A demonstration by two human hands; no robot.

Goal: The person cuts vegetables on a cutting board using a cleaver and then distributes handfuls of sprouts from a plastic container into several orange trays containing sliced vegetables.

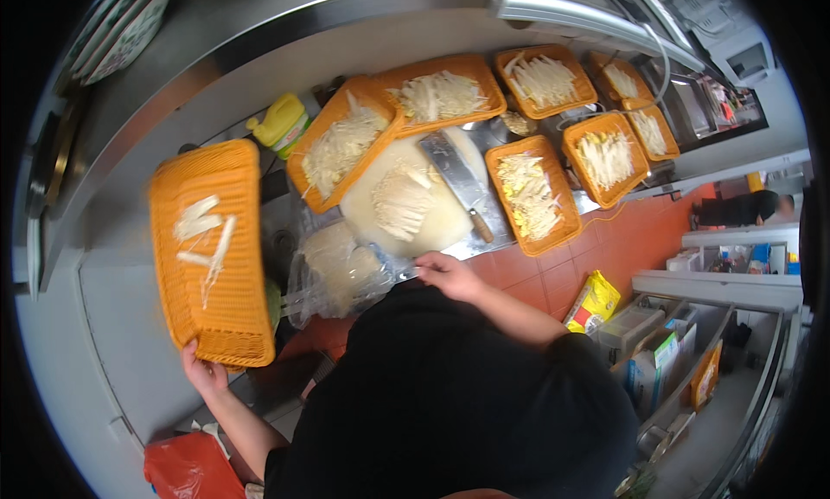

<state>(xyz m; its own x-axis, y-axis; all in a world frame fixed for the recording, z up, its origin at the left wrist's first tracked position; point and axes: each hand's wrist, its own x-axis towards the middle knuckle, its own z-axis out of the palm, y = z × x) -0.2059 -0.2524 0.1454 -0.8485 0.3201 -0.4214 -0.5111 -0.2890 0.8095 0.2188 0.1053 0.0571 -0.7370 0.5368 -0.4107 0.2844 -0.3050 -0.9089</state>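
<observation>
My left hand (205,371) grips the near end of an orange woven basket (216,326), which is tilted at the left with a few pale stalks (201,218) in it. At the counter's front edge, the fingers of my right hand (451,277) are closed on the edge of a clear plastic bag (316,296). Pale blocks show inside the bag. Beyond it, a bunch of thin pale stalks, like enoki mushrooms (402,205), lies on a round white cutting board (450,227). A cleaver (454,172) rests flat on the board, its wooden handle toward me.
Several orange baskets of pale strips, among them one basket (504,162), stand around the board and along the counter. A yellow-green jug (281,123) is behind. A yellow packet (594,302) and an open drawer-like bin (735,361) are at right. Another person (735,209) is far right.
</observation>
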